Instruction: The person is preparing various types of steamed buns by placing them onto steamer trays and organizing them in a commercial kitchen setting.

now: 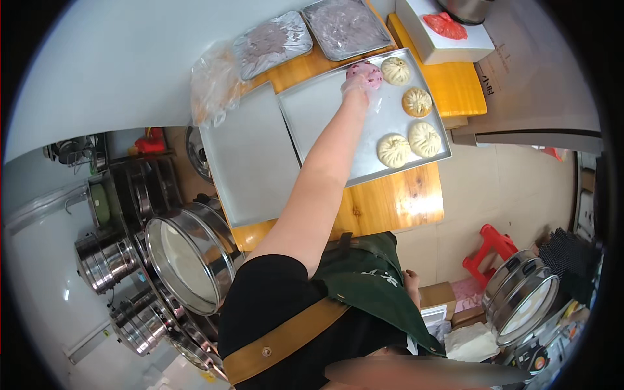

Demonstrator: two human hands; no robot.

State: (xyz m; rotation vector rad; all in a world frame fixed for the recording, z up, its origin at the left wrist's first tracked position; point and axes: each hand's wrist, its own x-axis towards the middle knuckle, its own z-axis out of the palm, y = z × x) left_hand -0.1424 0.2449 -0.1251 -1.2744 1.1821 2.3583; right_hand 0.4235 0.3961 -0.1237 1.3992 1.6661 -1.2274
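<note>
My left hand (357, 86), in a clear plastic glove, reaches over the far part of a metal tray (312, 110). Its fingers are closed around a round pink bun (365, 73) with dark red bits, low over the tray. Just right of it lies a pleated white bun (396, 71). Below that sit a bun with a browner side (416, 102) and two more pleated buns, one of them (394, 151) nearest me. My right hand (411, 284) hangs beside my green apron, partly hidden, and its fingers do not show clearly.
A second metal tray (250, 162) adjoins on the left of the wooden table (390, 201). Behind are two foil-covered trays (273, 42) and a plastic bag (214, 81). Steel steamers (188, 260) stand at the left; a red stool (489, 253) and another steamer (520, 299) at the right.
</note>
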